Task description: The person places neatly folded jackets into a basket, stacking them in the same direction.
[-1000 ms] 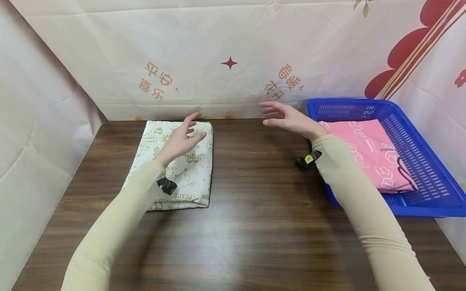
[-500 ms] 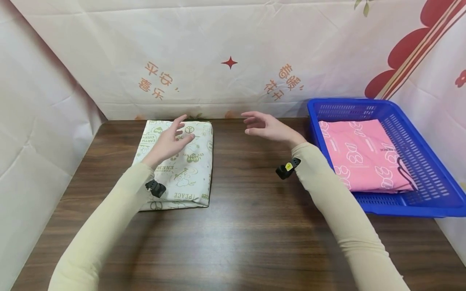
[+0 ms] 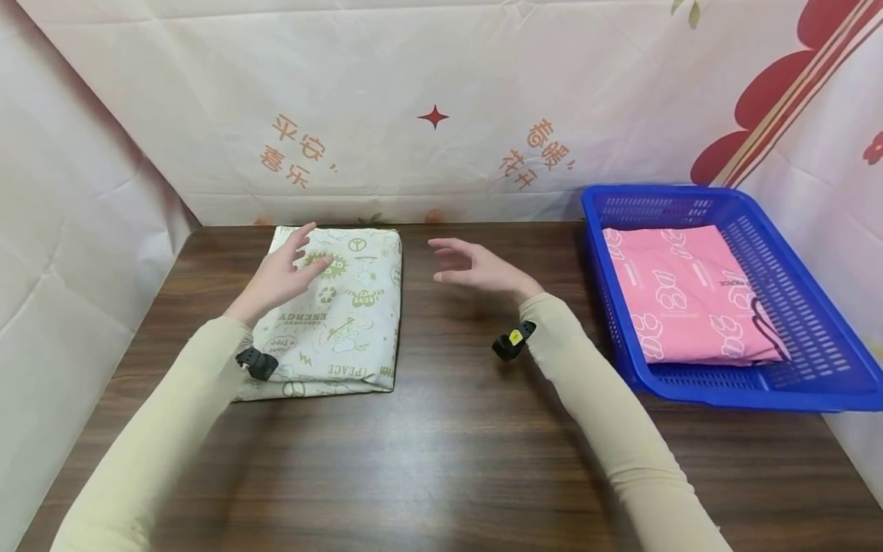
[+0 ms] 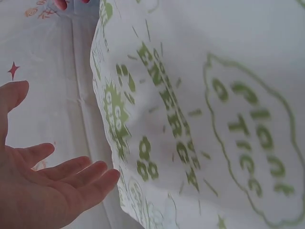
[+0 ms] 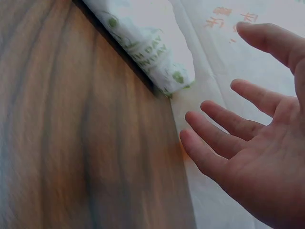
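Note:
A folded white cloth [image 3: 352, 322] with green print lies flat at the left of the table. Above its left part hovers my left hand [image 3: 279, 280], fingers spread and holding nothing. In the left wrist view the same hand [image 4: 52, 191] is apart from the printed cloth [image 4: 167, 119]. My right hand [image 3: 483, 270] is in the air just right of the cloth, its fingers loosely extended with nothing in them. The right wrist view has the cloth's corner [image 5: 143, 47] beyond the fingertips of that hand [image 5: 257, 133].
A blue plastic basket [image 3: 821, 391] stands at the right side of the table [image 3: 441, 468]. Inside it lies a folded pink cloth [image 3: 690, 299] with white print. A printed white curtain [image 3: 441, 61] hangs behind the table and along both sides.
Both hands have moved left and a little nearer to the body. The right hand has come away from beside the basket towards the white cloth. Both cloths stay put.

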Demonstrator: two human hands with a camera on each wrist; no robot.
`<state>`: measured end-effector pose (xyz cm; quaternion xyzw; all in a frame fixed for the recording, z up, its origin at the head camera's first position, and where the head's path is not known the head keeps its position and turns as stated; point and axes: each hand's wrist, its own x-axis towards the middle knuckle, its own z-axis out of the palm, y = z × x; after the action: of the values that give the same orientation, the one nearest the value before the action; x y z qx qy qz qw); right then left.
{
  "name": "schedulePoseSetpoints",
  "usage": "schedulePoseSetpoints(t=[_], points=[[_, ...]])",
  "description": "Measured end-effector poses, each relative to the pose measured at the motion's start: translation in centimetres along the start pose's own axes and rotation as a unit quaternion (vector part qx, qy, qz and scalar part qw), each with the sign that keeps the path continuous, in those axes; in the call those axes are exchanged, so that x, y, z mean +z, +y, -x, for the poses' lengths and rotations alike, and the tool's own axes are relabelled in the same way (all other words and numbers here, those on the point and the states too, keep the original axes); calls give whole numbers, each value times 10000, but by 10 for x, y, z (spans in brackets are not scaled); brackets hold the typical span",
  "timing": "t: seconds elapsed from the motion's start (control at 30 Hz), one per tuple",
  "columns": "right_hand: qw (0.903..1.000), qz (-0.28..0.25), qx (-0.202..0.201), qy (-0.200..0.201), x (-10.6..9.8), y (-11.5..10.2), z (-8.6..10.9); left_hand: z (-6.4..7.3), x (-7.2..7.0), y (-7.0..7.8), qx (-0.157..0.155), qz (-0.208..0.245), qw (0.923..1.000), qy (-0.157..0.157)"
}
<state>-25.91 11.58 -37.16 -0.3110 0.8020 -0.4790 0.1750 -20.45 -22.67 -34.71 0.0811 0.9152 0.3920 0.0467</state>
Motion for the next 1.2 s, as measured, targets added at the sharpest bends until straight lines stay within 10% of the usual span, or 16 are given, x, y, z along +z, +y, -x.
schedulePoseSetpoints(t=[0.6,1.2], points=[[9969,-347,593,372,65,0,-19,22,-21,-42,-300,-877,9957,-68],[9964,-298,780,161,92,-3,-23,26,-27,-81,-412,-932,9886,-1112]])
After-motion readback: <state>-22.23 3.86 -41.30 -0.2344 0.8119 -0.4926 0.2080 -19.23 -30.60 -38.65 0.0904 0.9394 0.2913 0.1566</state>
